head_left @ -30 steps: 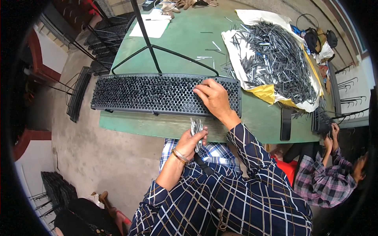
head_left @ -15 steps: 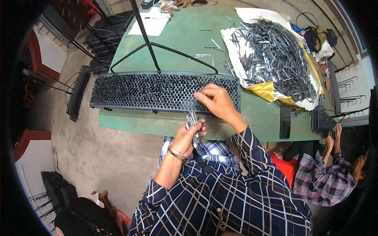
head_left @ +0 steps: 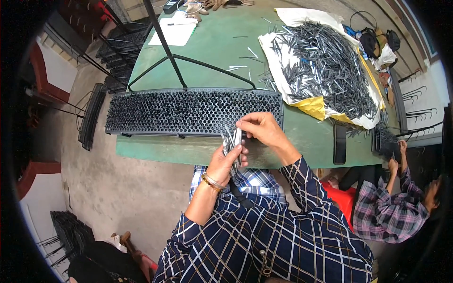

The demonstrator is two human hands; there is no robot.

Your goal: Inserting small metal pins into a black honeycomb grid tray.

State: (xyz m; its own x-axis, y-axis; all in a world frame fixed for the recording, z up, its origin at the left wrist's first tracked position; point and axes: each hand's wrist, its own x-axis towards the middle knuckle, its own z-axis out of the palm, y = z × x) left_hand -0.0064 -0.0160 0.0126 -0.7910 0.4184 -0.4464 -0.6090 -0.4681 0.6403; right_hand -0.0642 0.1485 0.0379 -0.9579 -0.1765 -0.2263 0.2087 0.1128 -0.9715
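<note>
My left hand point(head_left: 227, 158) is closed round a bundle of thin silvery metal pieces point(head_left: 229, 138), their ends sticking up past the thumb. Just above it, my right hand point(head_left: 263, 129) pinches at the top of the bundle, apparently on one bright thin metal piece point(head_left: 238, 135). Both hands are at the near edge of a long black rack tray point(head_left: 214, 121) full of round holes. Dark pieces stand packed in its left and middle holes, while the right part shows open holes. The fingertips partly hide which piece the right hand pinches.
A white and yellow sack point(head_left: 312, 108) bears a large heap of dark metal pieces point(head_left: 330, 70). Black rods point(head_left: 172, 59) rise behind the tray. A phone point(head_left: 339, 144) lies near the table's edge. At right, a co-worker point(head_left: 391, 207) handles another rack. Paper point(head_left: 174, 32) lies far left.
My right hand has come from over the tray's holes down to the bundle and now pinches there. My left hand has stayed nearly in place. The view has shifted slightly.
</note>
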